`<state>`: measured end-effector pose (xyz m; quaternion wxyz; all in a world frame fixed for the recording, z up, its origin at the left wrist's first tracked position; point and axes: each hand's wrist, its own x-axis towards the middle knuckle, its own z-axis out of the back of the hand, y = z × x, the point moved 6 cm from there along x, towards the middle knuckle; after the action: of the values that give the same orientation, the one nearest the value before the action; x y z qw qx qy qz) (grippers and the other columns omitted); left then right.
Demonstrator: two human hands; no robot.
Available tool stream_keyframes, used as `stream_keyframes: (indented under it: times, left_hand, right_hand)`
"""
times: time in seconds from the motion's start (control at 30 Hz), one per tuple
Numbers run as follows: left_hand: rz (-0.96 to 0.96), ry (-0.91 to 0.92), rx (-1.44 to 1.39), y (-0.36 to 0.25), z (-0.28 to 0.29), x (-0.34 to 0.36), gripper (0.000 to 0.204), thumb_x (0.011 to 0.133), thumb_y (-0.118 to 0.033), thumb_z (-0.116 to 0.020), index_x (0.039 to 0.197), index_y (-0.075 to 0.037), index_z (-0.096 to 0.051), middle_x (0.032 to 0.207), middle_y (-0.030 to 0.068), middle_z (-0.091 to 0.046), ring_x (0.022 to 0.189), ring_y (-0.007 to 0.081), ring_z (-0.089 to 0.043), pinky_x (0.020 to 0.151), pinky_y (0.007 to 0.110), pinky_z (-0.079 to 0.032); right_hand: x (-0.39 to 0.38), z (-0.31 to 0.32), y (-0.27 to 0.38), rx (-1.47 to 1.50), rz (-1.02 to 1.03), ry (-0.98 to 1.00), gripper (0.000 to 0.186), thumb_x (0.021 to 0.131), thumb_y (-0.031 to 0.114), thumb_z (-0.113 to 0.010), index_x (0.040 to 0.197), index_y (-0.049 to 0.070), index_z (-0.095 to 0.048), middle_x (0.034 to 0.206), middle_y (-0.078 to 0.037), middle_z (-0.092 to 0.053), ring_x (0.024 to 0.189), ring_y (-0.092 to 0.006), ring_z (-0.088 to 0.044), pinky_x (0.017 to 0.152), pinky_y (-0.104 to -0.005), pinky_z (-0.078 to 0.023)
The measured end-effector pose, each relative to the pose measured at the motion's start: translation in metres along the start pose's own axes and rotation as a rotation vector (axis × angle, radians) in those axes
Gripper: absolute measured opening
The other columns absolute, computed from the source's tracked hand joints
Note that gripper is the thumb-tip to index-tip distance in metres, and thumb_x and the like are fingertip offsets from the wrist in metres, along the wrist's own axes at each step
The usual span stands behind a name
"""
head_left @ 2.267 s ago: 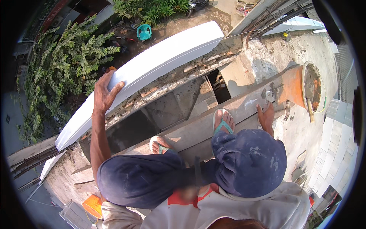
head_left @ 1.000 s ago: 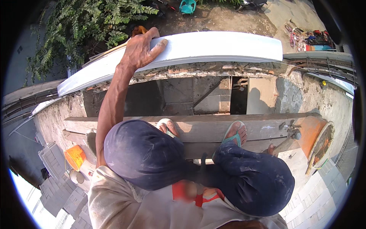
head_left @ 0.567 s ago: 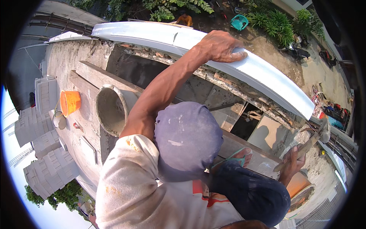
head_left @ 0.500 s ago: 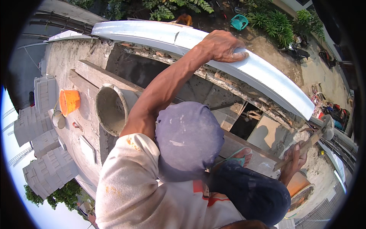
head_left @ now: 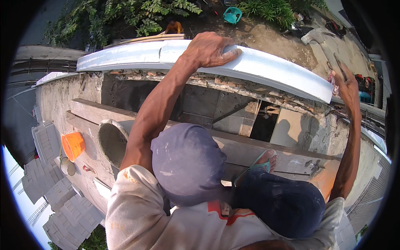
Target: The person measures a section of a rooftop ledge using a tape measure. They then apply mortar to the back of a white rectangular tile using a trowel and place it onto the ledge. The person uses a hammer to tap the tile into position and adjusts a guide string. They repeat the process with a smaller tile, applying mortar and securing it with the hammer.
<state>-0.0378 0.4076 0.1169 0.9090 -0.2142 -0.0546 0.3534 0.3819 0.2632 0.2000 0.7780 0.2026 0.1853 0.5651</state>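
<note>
My left hand (head_left: pixel 209 50) is closed over the far top edge of a long white beam-like moulding (head_left: pixel 275 75), its thumb along the upper face and its fingertips hidden behind. The moulding lies along the outer edge of the rough wall, looking curved in this lens. To the right, my right hand (head_left: pixel 346 85) is raised past the moulding's right end, wrapped round the wooden handle of a hammer (head_left: pixel 318 41). The hammer's head points up and left, clear of the moulding. Below both hands, my foot (head_left: pixel 267 160) in a green sandal rests near the wooden planks (head_left: pixel 287 160).
At left stand a grey bucket (head_left: pixel 111 143) with mortar-coated sides, an orange bucket (head_left: pixel 73 146) and stacks of pale blocks (head_left: pixel 75 221). An opening (head_left: pixel 264 121) lies between planks and wall. Far below the edge are plants (head_left: pixel 271 12), a teal chair (head_left: pixel 232 15) and a person in orange (head_left: pixel 174 27).
My right hand has lifted the hammer from low beside the planks to above the moulding's right end. My left hand stays on the moulding. The whole view has shifted.
</note>
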Motion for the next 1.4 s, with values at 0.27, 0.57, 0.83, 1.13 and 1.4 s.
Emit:
stream_keyframes:
  times: [0.27, 0.57, 0.83, 1.13, 1.4]
  left_hand:
    - [0.067, 0.002, -0.075, -0.001, 0.001, -0.002, 0.060, 0.097, -0.056, -0.063, 0.122, -0.004, -0.079, 0.099, 0.0234, -0.079, 0.089, 0.0363, -0.078, 0.086, 0.045, -0.060]
    - [0.079, -0.009, -0.084, -0.001, 0.007, -0.011, 0.053, 0.098, -0.052, -0.065, 0.118, -0.005, -0.079, 0.097, 0.0211, -0.080, 0.084, 0.0343, -0.078, 0.081, 0.042, -0.060]
    - [0.064, -0.017, -0.071, -0.011, 0.005, -0.005, 0.054, 0.098, -0.053, -0.064, 0.120, -0.006, -0.079, 0.099, 0.0210, -0.079, 0.086, 0.0348, -0.078, 0.083, 0.043, -0.059]
    - [0.043, -0.029, -0.043, -0.010, 0.000, -0.005, 0.055, 0.098, -0.055, -0.063, 0.121, -0.008, -0.079, 0.098, 0.0202, -0.080, 0.086, 0.0339, -0.078, 0.084, 0.044, -0.060]
    - [0.060, -0.023, -0.035, -0.003, -0.001, -0.008, 0.062, 0.098, -0.061, -0.059, 0.122, -0.009, -0.080, 0.097, 0.0208, -0.080, 0.089, 0.0354, -0.079, 0.085, 0.048, -0.061]
  right_hand:
    - [0.101, -0.070, -0.042, -0.351, 0.007, 0.632, 0.064, 0.094, 0.036, -0.078, 0.147, 0.005, -0.060, 0.128, -0.022, -0.072, 0.115, -0.0325, -0.071, 0.097, -0.0418, -0.056]
    - [0.106, -0.112, -0.031, -0.275, 0.014, 0.803, 0.048, 0.092, 0.022, -0.072, 0.137, 0.005, -0.068, 0.092, -0.010, -0.076, 0.076, -0.0173, -0.070, 0.059, -0.0325, -0.057]
    - [0.083, -0.099, -0.008, -0.327, 0.002, 0.760, 0.046, 0.090, 0.018, -0.072, 0.134, 0.009, -0.074, 0.090, -0.012, -0.077, 0.074, -0.0205, -0.070, 0.063, -0.0351, -0.057]
    - [0.070, -0.094, 0.003, -0.385, 0.031, 0.673, 0.045, 0.091, 0.017, -0.070, 0.135, 0.011, -0.074, 0.102, -0.016, -0.080, 0.083, -0.0271, -0.074, 0.072, -0.0392, -0.061]
    - [0.070, -0.108, 0.009, -0.583, 0.185, 0.677, 0.060, 0.094, 0.033, -0.078, 0.145, 0.005, -0.064, 0.140, -0.026, -0.066, 0.135, -0.0413, -0.061, 0.114, -0.0478, -0.048]
